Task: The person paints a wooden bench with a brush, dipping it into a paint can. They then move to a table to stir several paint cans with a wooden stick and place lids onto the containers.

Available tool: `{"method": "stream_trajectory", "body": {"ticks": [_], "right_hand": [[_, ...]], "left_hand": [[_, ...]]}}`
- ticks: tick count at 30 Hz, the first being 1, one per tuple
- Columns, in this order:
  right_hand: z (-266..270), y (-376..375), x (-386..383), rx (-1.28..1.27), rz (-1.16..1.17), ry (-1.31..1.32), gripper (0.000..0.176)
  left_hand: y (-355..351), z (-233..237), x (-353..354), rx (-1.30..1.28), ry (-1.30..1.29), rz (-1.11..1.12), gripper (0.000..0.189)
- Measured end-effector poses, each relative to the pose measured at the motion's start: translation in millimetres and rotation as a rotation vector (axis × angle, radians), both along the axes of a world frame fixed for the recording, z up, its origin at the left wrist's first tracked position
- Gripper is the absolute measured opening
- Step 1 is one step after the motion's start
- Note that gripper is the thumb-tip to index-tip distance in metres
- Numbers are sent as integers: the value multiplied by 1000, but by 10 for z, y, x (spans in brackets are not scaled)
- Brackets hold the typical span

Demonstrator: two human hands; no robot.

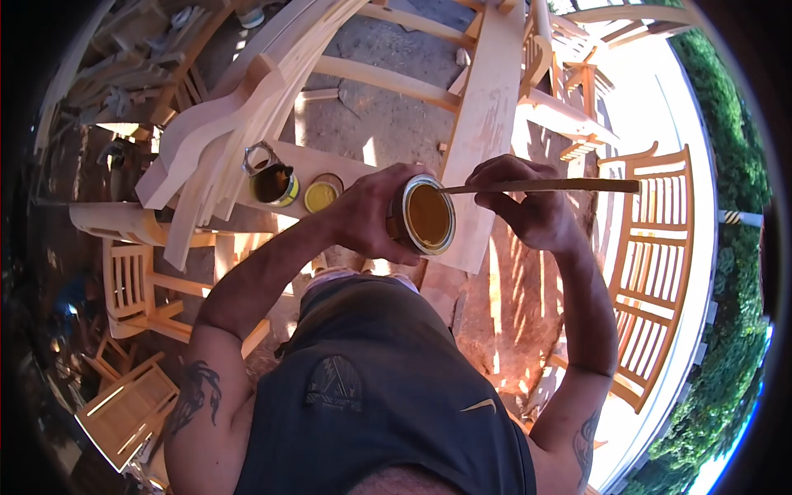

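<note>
My left hand is wrapped round the side of an open metal can, which holds an amber-brown liquid. The can's mouth faces up toward me. In my right hand a flat wooden stick is pinched between thumb and fingers. Its narrow end touches or hangs just over the can's rim, and the wide end points right. Left of my left hand, a round lid with a yellow inside lies on a board. Beside that lid stands another open can with dark contents.
Long pale boards cross the space ahead of me. Curved wooden pieces are stacked at the left. A slatted wooden bench stands at right, a slatted chair at left. Below lies a dirt floor.
</note>
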State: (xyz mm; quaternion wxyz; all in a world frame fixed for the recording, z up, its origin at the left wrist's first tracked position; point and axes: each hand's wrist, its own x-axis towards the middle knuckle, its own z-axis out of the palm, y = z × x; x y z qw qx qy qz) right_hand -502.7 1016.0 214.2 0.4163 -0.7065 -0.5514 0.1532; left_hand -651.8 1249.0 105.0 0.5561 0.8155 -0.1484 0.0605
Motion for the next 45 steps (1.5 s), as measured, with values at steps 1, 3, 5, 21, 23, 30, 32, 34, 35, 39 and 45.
{"method": "stream_trajectory", "body": {"ticks": [1,3,5,21,23,30,32,34,35,39,45], "right_hand": [[-1,7,10,-5,15,-9,18],[0,35,10,13,39,-59,17],[24,68,-22,8,56,-104,17],[-26,-59,-226,32,30,-110,23],[-33,-76,-259,42,-5,-111,20],[-2,-81,-335,-3,-162,-79,3],[-4,-89,-370,-25,-237,-6,2],[-31,-108,-404,-56,-312,54,4],[-52,-117,-428,-61,-341,128,4],[-54,-134,-502,-26,-435,459,5],[-187,-190,-555,176,-353,306,16]], "left_hand": [[3,12,4,-5,16,-5,112],[7,52,11,-15,49,-17,111],[5,65,21,-8,64,-15,109],[-46,58,0,104,-37,107,107],[-82,63,-18,118,-77,148,106],[-228,68,-35,260,-296,348,97],[-258,50,-32,272,-350,381,98],[-284,17,-41,281,-378,413,100],[-294,-5,-48,286,-379,429,102],[-285,-51,-66,277,-394,471,104],[-245,-114,-145,187,-291,492,104]]}}
